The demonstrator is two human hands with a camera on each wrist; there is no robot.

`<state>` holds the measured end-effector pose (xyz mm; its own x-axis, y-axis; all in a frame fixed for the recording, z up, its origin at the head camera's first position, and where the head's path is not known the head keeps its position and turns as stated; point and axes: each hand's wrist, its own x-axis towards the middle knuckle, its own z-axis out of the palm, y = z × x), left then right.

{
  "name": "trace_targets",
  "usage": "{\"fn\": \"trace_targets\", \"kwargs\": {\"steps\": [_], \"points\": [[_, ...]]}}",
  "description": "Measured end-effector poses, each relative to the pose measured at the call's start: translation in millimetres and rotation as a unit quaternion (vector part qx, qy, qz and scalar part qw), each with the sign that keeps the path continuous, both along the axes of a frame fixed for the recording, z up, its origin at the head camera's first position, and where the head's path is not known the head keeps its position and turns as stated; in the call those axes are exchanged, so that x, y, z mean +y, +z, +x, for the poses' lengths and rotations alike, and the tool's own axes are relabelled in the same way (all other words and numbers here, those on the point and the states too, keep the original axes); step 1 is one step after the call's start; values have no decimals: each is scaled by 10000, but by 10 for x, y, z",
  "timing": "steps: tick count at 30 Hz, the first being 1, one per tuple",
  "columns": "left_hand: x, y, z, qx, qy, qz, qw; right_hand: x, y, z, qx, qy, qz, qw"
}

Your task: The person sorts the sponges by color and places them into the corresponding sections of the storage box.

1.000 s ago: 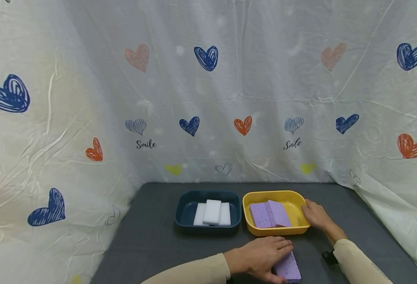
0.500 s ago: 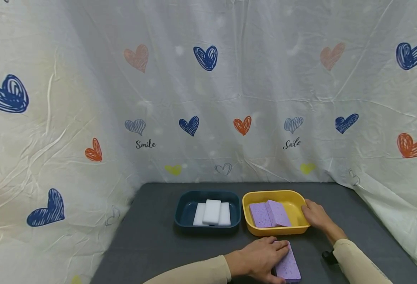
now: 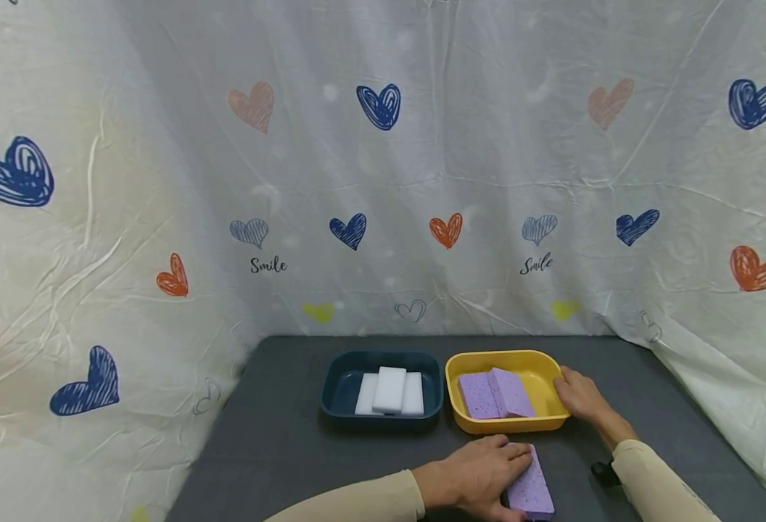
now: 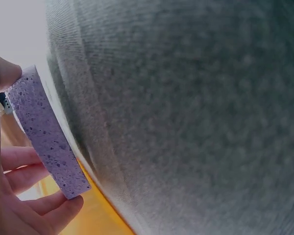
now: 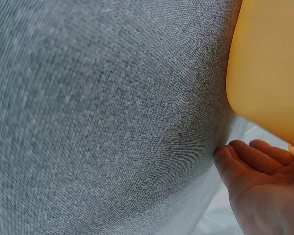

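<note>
In the head view my left hand (image 3: 477,471) lies over a purple sponge (image 3: 530,487) on the dark table, in front of the yellow tub. The left wrist view shows the sponge (image 4: 49,137) held between the thumb at one end and the fingers at the other. My right hand (image 3: 582,395) holds the right end of the yellow tub (image 3: 546,386), thumb at its rim. In the right wrist view the fingers (image 5: 255,159) sit low beside the tub's wall (image 5: 269,73). Inside the tub are two purple sponges (image 3: 479,396), one leaning on the other.
A dark blue tub (image 3: 337,391) stands left of the yellow one, with several white sponges (image 3: 389,390) in it. The dark grey table (image 3: 259,420) ends at a white curtain (image 3: 383,167) printed with hearts, behind and at both sides.
The left hand's fingers have drawn back slightly to the left, baring more of the purple sponge. The right hand and both tubs have stayed put.
</note>
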<state>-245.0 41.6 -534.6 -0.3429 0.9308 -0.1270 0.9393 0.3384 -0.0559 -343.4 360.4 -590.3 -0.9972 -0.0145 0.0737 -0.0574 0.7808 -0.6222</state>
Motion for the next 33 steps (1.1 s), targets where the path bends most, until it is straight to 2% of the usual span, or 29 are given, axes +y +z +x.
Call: {"fn": "trace_targets", "kwargs": {"steps": [3, 5, 9, 13, 16, 20, 23, 28, 31, 33], "points": [[-10, 30, 1, 20, -43, 39, 10000, -8, -12, -11, -121, -118, 48, 9998], [-14, 54, 1, 95, -121, 75, 9999, -29, 40, 4, -224, -113, 45, 9997], [-26, 106, 3, 393, -401, 195, 9982, -219, 369, 198, -386, -192, 68, 9990], [-45, 178, -10, 491, -641, 287, 9963, -80, 144, 49, -221, -72, 167, 9996], [-62, 247, -18, 339, -744, 347, 9961, 121, -210, -178, -71, -52, 185, 9998], [-76, 345, -27, 245, -802, 451, 9955, 136, -243, -193, 6, -17, 211, 9998], [-92, 412, -47, 328, -786, 508, 9951, 129, -228, -177, 110, 67, 235, 9996], [-160, 498, -113, 327, -585, 541, 9963, 20, -65, -41, 181, 12, 73, 9998], [-219, 526, -177, 235, -355, 625, 9971, -41, 43, 35, 98, 50, 38, 9999], [-260, 533, -222, 299, -244, 718, 9967, -67, 90, 58, 16, -4, 54, 10000]]}}
